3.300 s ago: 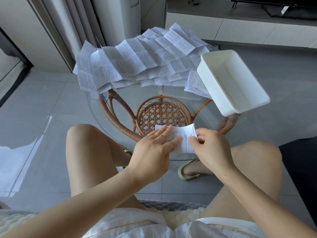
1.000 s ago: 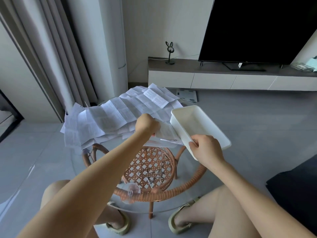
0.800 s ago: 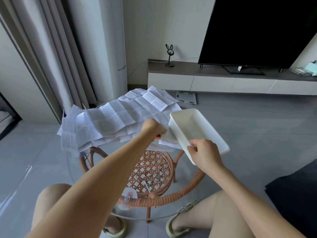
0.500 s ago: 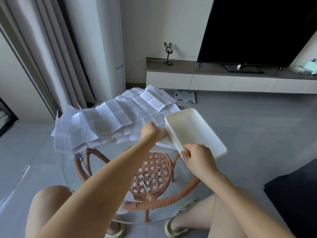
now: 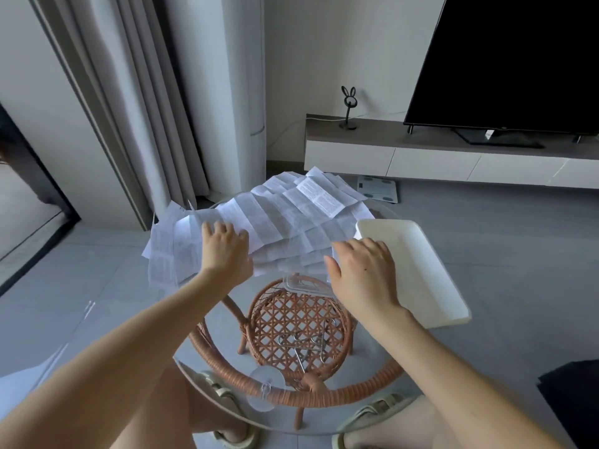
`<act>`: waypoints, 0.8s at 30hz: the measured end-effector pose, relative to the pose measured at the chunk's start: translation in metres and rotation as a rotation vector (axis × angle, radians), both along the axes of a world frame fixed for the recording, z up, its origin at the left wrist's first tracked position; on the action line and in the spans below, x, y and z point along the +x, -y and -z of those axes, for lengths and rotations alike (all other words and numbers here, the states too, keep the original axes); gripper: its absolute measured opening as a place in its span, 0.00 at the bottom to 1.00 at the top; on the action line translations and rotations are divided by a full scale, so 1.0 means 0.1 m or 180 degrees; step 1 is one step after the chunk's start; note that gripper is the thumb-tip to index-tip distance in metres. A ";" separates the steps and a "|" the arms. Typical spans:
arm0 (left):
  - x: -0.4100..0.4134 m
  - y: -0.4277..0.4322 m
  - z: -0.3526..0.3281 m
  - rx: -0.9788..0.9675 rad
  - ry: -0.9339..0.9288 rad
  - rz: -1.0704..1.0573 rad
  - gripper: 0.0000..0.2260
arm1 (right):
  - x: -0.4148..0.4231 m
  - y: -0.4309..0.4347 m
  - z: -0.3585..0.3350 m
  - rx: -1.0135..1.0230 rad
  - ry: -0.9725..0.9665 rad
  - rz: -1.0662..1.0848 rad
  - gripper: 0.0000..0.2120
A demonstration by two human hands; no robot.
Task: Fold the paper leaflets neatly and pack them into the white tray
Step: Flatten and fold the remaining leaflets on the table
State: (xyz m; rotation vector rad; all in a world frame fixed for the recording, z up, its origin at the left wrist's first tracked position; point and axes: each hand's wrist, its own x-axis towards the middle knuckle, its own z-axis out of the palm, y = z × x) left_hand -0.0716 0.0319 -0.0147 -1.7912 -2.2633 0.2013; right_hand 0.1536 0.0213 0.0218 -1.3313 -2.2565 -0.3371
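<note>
A pile of unfolded printed paper leaflets (image 5: 285, 218) covers the far half of the round glass table (image 5: 223, 322). My left hand (image 5: 225, 247) rests on the pile's left part with fingers spread and holds nothing. My right hand (image 5: 363, 270) lies with straight fingers on the pile's near right edge, just left of the white tray (image 5: 421, 270). The tray sits on the table's right side, tilted toward the edge, and its inside is hidden from this angle.
A clear plastic lid (image 5: 304, 283) lies on the glass below the leaflets. Under the glass is a rattan frame (image 5: 298, 322) with metal pieces on its shelf. A TV stand (image 5: 453, 157), curtains (image 5: 146, 108) and a floor scale (image 5: 377, 192) stand beyond.
My right hand let go of the tray's rim and moved left onto the leaflets. My left hand opened and slid left along the pile.
</note>
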 end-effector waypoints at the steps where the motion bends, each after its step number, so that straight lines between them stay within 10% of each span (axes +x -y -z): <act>1: -0.05 0.02 0.01 -0.0088 -0.0021 -0.0077 0.19 | -0.11 -0.03 0.03 -0.0088 0.0012 -0.0152 0.05; 13: -0.64 0.18 -0.11 0.0005 -0.0030 0.0572 0.16 | -1.44 -0.65 0.52 -0.0576 0.1220 -0.0499 0.17; 24: -0.70 0.28 -0.92 0.2144 0.0711 0.1981 0.03 | -1.39 -0.71 0.13 -0.0909 -0.1292 -0.1473 0.06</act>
